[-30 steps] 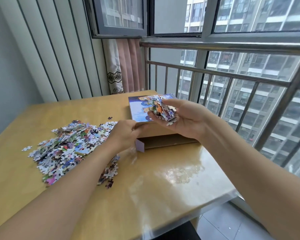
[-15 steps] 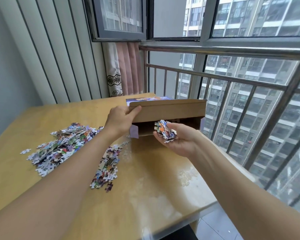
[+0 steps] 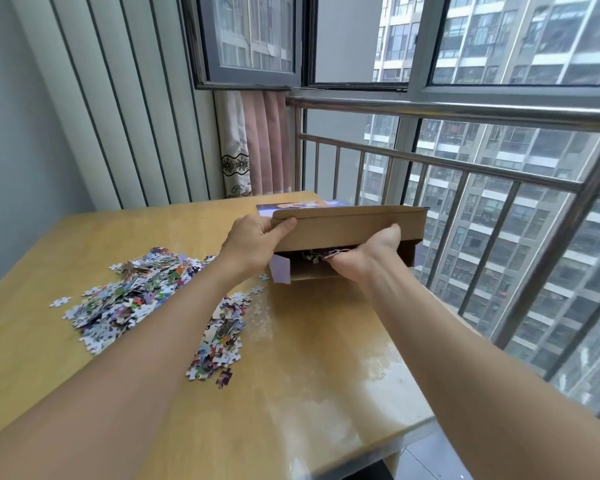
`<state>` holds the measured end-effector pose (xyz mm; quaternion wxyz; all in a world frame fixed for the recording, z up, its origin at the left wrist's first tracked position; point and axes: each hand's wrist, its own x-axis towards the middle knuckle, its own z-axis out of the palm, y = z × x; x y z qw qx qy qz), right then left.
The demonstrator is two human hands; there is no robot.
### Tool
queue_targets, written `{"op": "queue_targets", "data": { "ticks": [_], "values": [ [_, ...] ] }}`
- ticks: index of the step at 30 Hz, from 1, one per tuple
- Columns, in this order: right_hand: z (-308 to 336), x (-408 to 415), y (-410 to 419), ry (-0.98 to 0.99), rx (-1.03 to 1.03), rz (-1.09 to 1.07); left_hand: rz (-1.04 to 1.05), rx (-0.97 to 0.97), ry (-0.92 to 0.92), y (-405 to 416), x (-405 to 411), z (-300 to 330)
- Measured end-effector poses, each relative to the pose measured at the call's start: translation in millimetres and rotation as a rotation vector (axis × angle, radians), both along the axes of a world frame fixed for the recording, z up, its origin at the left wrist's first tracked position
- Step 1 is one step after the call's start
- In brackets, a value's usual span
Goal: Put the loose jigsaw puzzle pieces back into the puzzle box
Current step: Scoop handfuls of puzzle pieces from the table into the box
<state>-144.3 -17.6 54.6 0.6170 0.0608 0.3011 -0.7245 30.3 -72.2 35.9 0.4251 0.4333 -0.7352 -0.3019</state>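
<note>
One handful of puzzle pieces (image 3: 321,255), outside half a second ago, is now inside the puzzle box (image 3: 354,233), cupped by the right hand (image 3: 364,259); left hand (image 3: 257,237) pinches the flap (image 3: 349,223) up. Most pieces remain in the pile (image 3: 136,292) left of that grip.

— Where does the puzzle box (image 3: 347,230) sit?
— On the table (image 3: 326,358), at its far right corner, just before the railing (image 3: 465,161), open end toward the viewer.
— And the hands?
— The left hand (image 3: 257,237) is at the left end of the raised flap (image 3: 354,225); the right hand (image 3: 364,256) reaches into the opening below it.
— The loose pieces?
— A big pile (image 3: 132,289) lies left of the box; a smaller cluster (image 3: 220,337) lies nearer, between pile and box
</note>
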Motion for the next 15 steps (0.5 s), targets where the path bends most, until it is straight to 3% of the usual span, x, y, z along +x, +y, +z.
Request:
{"op": "queue_targets", "data": {
  "ticks": [5,9,13,15],
  "values": [
    [-10.3,10.6,-7.3,0.023,-0.119,-0.078,-0.018,0.009,0.009,-1.6,-0.9,2.4],
    [-19.6,0.8,-6.0,0.224,-0.169,-0.006,-0.019,0.029,0.034,0.4,2.2,4.1],
    [-25.3,-6.2,10.5,0.665,-0.005,0.121,-0.037,0.03,0.05,5.0,2.0,4.9],
    [-28.2,-9.8,28.3,1.185,0.022,0.167,-0.028,0.016,0.049,5.7,1.5,5.5]
  ]
}}
